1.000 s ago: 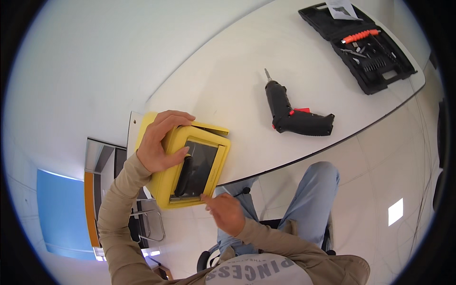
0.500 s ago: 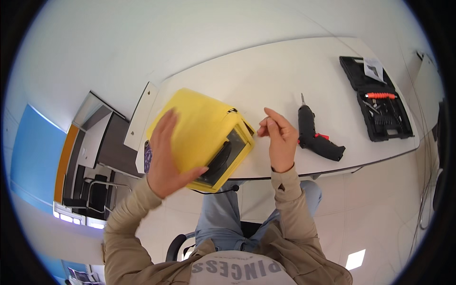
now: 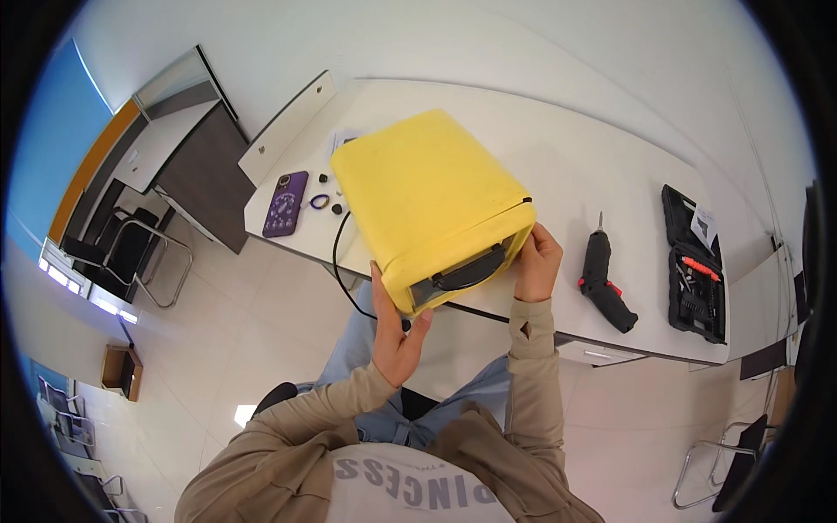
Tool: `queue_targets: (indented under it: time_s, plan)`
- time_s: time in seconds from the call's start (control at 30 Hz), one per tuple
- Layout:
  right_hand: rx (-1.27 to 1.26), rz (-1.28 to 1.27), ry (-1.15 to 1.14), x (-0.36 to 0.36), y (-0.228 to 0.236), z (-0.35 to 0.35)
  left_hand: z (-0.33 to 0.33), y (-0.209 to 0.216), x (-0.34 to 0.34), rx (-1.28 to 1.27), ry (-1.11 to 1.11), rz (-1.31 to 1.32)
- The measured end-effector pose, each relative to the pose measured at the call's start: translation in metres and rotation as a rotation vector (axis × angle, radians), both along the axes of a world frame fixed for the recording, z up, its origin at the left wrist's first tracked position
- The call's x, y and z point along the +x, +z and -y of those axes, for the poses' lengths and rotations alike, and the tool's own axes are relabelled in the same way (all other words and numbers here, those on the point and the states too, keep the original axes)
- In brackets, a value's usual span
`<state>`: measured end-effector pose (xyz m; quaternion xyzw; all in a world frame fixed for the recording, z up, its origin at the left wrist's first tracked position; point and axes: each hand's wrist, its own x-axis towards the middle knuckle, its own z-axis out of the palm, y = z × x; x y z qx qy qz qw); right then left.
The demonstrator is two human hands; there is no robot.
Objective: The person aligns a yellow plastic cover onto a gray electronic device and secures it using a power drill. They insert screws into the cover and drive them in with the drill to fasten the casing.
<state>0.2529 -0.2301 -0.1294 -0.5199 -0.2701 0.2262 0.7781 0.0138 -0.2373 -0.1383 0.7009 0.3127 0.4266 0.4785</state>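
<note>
A yellow boxy oven-like appliance [image 3: 427,179] sits at the table's front edge, with a dark front panel [image 3: 425,291] and a black curved handle [image 3: 471,272] facing me. My left hand [image 3: 397,342] is closed on its lower front left corner, thumb and fingers apart around the edge. At the right front side, my right hand [image 3: 538,268] grips the appliance, its fingertips partly hidden behind the yellow wall. A black cord [image 3: 337,261] hangs from the left side down past the table edge. To the right lies a black cordless screwdriver [image 3: 597,275] with a bit fitted.
Left of the appliance lie a purple phone [image 3: 286,205], a purple ring-shaped band [image 3: 320,201] and small black knob-like pieces [image 3: 336,209]. An open black tool case [image 3: 697,301] with bits rests at the table's right end. A chair [image 3: 737,466] stands lower right.
Both hands have come onto the appliance, the left from above it, the right from beside it. The appliance has shifted right and turned, uncovering the phone and cord. My view has rotated.
</note>
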Motion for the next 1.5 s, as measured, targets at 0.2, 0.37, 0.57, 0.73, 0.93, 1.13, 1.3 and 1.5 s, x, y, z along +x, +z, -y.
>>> queue_targets:
  time_s: [0.2, 0.37, 0.57, 0.73, 0.93, 1.13, 1.3, 1.5]
  plan:
    - [-0.07, 0.046, -0.05, -0.051, 0.003, 0.041, 0.0, 0.005, -0.019, -0.223, -0.004, 0.272]
    - [-0.051, 0.111, -0.161, -0.09, 0.003, 0.068, -0.025, 0.003, -0.049, -0.273, -0.134, 0.267]
    - [-0.074, 0.395, -0.327, -0.134, 0.003, 0.08, -0.042, -0.014, -0.067, -0.184, -0.027, 0.324]
    - [-0.151, 0.685, -0.367, -0.136, 0.009, 0.087, -0.044, -0.008, -0.059, -0.122, 0.111, 0.263]
    - [-0.16, 0.937, -0.416, -0.124, 0.014, 0.087, -0.044, -0.008, -0.058, -0.133, 0.129, 0.326]
    - [-0.188, 1.002, -0.389, -0.119, 0.015, 0.085, -0.051, -0.021, -0.062, -0.037, 0.111, 0.348]
    - [-0.211, 1.027, -0.358, -0.119, 0.017, 0.087, -0.049, -0.024, -0.054, -0.028, 0.149, 0.334]
    - [-0.269, 1.098, -0.396, -0.114, 0.016, 0.083, -0.039, -0.007, -0.038, -0.063, 0.166, 0.354]
